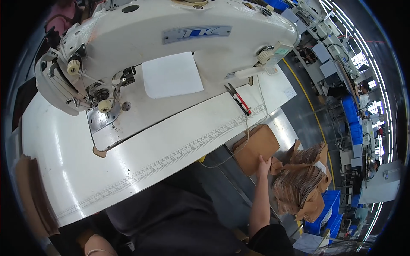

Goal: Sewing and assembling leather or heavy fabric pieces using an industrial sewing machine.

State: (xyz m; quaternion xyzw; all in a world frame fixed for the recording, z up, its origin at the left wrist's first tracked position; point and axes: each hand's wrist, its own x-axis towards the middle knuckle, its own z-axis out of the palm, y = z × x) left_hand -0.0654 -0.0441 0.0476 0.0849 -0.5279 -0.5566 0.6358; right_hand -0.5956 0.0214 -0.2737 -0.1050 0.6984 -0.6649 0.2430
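My right hand grips the lower edge of a flat brown piece, or thin stack of pieces, on a metal side surface. Beside it lie tall, uneven bundles of brown pieces. A white sewing machine spans the top of the worktable, with a white paper sheet on its bed. Red-handled thread snips rest near the machine's right end, beside a loose cord. At the bottom left, bare skin of my left arm shows; that hand is out of sight.
Brown stacked pieces stand at the table's left end. A person in pink is behind the machine. Blue bins sit on the right, past the bundles. An aisle with a yellow floor line runs toward other workstations and seated workers.
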